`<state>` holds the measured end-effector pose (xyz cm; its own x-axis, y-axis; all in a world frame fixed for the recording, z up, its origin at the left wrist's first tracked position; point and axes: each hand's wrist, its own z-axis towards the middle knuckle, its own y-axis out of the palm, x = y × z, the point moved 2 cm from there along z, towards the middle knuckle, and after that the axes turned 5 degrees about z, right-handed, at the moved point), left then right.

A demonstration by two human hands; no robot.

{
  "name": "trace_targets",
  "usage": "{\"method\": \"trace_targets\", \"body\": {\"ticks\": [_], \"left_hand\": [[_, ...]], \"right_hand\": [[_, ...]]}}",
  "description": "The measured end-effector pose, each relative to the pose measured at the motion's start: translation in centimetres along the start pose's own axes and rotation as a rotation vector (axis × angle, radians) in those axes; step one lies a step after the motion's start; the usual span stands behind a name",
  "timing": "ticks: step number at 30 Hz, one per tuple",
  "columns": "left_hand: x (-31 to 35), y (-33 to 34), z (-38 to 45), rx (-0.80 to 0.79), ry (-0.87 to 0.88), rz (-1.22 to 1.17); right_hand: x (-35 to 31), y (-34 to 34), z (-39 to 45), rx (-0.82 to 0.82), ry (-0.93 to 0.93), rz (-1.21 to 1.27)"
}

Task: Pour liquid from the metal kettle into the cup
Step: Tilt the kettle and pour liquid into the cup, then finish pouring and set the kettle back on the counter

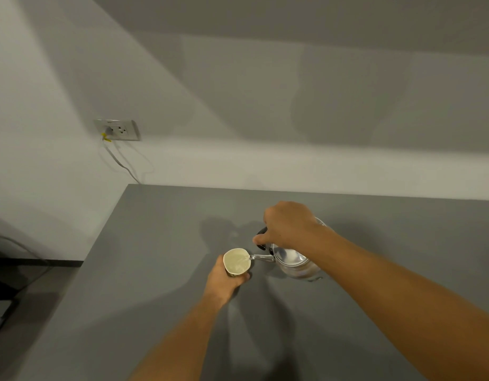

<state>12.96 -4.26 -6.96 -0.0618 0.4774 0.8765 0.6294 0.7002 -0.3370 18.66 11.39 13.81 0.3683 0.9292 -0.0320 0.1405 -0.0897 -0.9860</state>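
Pouring is under way: the right hand (288, 225) grips the tilted metal kettle (293, 264), spout at the rim of the cup (236, 262) clasped by the left hand (224, 280) above the desk (155, 257), filling unfinished.

Grey counter (155, 270) open all round; only cup (236, 261) & kettle (293, 264) mid-counter.

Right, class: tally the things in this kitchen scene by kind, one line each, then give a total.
Metal kettle: 1
Cup: 1
Hands, left hand and right hand: 2
Wall socket: 1
Cable: 1
Total: 6
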Motion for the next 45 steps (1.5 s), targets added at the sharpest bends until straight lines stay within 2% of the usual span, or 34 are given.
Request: {"method": "trace_targets", "body": {"ticks": [10, 23, 32, 45], "left_hand": [[-0.5, 0.0, 0.5, 0.006, 0.019, 0.019], [-0.8, -0.7, 1.1, -0.062, 0.02, 0.05], [-1.1, -1.0, 1.4, -0.056, 0.029, 0.166], [-1.4, -0.5, 2.3, -0.007, 0.02, 0.175]], "right_hand": [[1.3, 0.3, 0.4, 0.027, 0.016, 0.066], [7.9, 2.1, 1.7, -0.04, 0.064, 0.544], [13.8, 0.7, 6.9, 0.069, 0.233, 0.784], [18.8, 3.7, 15.8, 0.194, 0.452, 0.854]]}}
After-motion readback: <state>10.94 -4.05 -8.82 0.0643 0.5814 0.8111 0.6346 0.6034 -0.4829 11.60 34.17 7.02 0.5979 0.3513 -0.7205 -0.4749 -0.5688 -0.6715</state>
